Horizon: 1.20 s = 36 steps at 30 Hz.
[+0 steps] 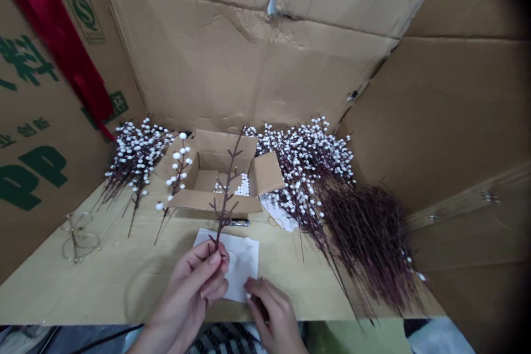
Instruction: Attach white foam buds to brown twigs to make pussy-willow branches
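A bare brown artificial twig point(226, 193) with short side stubs stands upright in my left hand point(197, 282), its lower end pinched between thumb and fingers. My right hand point(274, 310) is low by the table's front edge, at the corner of a white paper sheet point(244, 265). Its thumb and forefinger are drawn together; a tiny white spot shows at the tips, and I cannot tell if it is a berry or the paper behind. Beyond the twig sits an open cardboard box point(215, 201) with loose white berries point(243, 185) inside.
White-berried twigs lie in a left pile point(139, 149) and a larger right pile point(302, 149). One berried twig point(177, 174) leans on the box's left side. Bare twigs point(369, 238) are heaped at right. Eyeglasses point(78, 240) rest at left; cardboard walls point(249, 66) enclose the table.
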Available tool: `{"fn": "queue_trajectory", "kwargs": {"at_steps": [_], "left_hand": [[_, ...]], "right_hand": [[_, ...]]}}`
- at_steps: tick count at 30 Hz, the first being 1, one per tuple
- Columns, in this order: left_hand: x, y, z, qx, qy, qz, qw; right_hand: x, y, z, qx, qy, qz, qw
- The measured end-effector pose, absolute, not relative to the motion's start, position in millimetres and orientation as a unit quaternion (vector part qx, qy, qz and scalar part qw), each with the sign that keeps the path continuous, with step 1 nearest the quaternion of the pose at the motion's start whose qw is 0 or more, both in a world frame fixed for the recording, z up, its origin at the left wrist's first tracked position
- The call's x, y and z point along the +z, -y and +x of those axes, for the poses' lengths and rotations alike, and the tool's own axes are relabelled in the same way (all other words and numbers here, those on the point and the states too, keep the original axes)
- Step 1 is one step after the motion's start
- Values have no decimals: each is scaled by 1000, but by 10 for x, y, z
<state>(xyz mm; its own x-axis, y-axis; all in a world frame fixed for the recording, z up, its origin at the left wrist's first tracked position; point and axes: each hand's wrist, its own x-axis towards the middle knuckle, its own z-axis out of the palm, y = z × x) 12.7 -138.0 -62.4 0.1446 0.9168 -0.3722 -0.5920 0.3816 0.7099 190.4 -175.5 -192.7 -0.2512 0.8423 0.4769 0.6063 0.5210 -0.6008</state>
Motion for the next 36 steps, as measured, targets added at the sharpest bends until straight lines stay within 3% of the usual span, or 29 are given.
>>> {"fn": "queue_trajectory", "kwargs": {"at_steps": [3,9,15,22,29,36], "left_hand": [[-516,1378,173,494,-344,159,783],[-699,1320,124,493,-402,179,751],[-721,1353,43,461,-382,60,799],[-430,1204,208,470,-322,68,819],[-159,796,461,580,-343,245,697],[-96,501,404,621,-392,420,533]], "right_hand": [[-1927,1744,1915,146,782,-457,399],[-1910,1773,1933,164,783,-455,391],[-1900,1762,1972,199,761,-449,423],[-1117,1378,1993,238,678,-412,560],[-340,845,1696,328,518,-356,705],[-201,495,1593,338,519,-301,725]]}}
